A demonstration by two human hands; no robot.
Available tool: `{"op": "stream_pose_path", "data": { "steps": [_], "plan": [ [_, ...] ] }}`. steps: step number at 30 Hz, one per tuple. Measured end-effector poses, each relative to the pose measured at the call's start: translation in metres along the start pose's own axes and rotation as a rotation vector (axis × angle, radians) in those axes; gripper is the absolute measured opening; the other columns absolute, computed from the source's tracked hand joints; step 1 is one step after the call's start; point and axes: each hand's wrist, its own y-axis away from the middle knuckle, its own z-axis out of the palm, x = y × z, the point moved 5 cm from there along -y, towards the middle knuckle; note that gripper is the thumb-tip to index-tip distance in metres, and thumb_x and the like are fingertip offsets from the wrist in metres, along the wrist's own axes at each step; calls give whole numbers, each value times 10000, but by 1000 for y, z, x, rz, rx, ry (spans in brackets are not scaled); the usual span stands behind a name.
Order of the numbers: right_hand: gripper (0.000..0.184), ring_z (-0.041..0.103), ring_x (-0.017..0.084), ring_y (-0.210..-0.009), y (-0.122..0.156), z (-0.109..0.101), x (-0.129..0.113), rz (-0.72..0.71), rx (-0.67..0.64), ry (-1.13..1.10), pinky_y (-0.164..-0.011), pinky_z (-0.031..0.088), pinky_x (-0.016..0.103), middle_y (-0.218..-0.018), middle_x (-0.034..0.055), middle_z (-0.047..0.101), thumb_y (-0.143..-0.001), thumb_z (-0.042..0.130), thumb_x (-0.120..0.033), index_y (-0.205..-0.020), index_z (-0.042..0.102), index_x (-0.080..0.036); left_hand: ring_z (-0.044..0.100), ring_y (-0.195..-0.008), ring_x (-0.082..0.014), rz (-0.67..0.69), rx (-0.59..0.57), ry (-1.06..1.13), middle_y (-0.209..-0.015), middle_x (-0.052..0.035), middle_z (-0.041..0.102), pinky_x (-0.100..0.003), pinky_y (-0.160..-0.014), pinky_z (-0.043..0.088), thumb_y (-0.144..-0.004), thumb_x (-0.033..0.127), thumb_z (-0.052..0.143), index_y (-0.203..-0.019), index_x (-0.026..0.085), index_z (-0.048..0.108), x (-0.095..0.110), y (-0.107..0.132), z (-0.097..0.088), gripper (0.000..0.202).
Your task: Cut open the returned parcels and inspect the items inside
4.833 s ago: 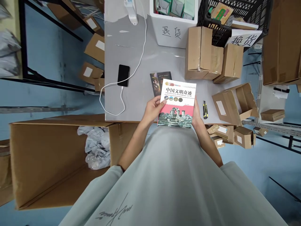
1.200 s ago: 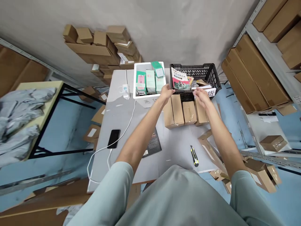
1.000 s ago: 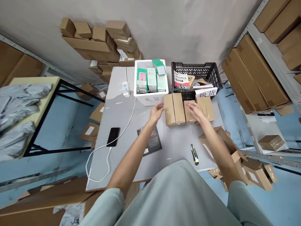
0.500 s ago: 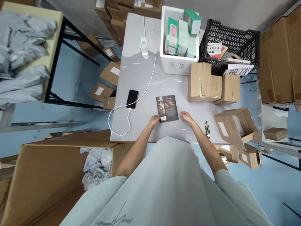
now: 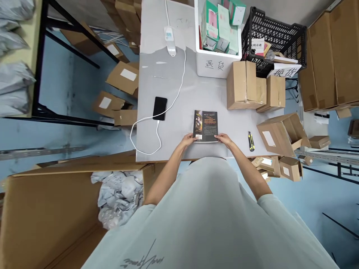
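A dark book [image 5: 207, 125] with orange and white print and a barcode faces up over the grey table [image 5: 179, 93], close to its front edge. My left hand [image 5: 188, 139] grips the book's lower left corner, its fingers closed there. At the lower right corner, my right hand [image 5: 223, 138] pinches the book as well. Whether the book rests on the table or is slightly raised, I cannot tell. To the right of my right hand lies a yellow and black utility knife [image 5: 251, 141].
A black phone [image 5: 160, 108] on a white cable lies left. Behind are a white foam box [image 5: 218, 63] of green cartons, a black crate [image 5: 276, 31] and cardboard boxes [image 5: 242, 86]. A large carton [image 5: 50, 209] with grey wrapping stands front left.
My right hand has come in from beside the book and taken its right corner. The book now lies straighter, held by both hands. The camera view has shifted.
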Motion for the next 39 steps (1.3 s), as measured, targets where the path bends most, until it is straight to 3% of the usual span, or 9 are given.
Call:
{"op": "stream_pose_path", "data": {
  "steps": [6,11,16,21,29,39],
  "plan": [
    [709,464,121,-707,76,-9,24,-192,-99,-165,-687,407,259,-689,-97,540,-602,1057,-666,-749,489,-269,756,-1150,-297,100,-333,92,-1180,-118,881,-398,-1109,573,-550,419,1123,-1072,164,829,-15,56,-9,651],
    [621,624,171,-867,133,-25,22,-378,-179,-258,-830,527,303,-909,-23,731,-688,1074,-614,-832,586,-259,803,-1118,-295,124,-461,341,-1208,-137,875,-409,-1051,613,-652,580,1113,-1183,157,808,-2,86,0,744],
    [602,706,199,-905,163,-39,11,-447,-251,-208,-888,597,351,-946,-7,761,-714,1087,-605,-902,618,-277,841,-986,-246,253,-443,462,-1142,-68,879,-349,-933,654,-718,437,1113,-1209,211,740,47,115,9,657],
    [637,765,235,-1090,177,-67,-15,-612,-161,-220,-1067,616,420,-1256,58,808,-885,950,-706,-1322,687,-325,837,-939,-225,388,-432,418,-1073,-28,865,-335,-911,667,-707,395,1122,-1152,230,705,80,157,20,632],
    [555,750,221,-976,194,-105,-43,-747,-70,-207,-936,643,385,-1127,39,800,-939,931,-662,-1302,672,-331,866,-1020,-285,434,-356,463,-1148,-63,879,-373,-924,698,-702,390,1108,-1310,236,735,89,195,54,730],
    [550,755,223,-974,195,-138,-37,-740,-105,-205,-917,652,389,-1123,42,802,-944,918,-678,-1293,673,-330,864,-996,-262,459,-289,448,-1136,-57,883,-354,-904,705,-692,366,1103,-1310,234,751,96,213,85,723]
  ]
}}
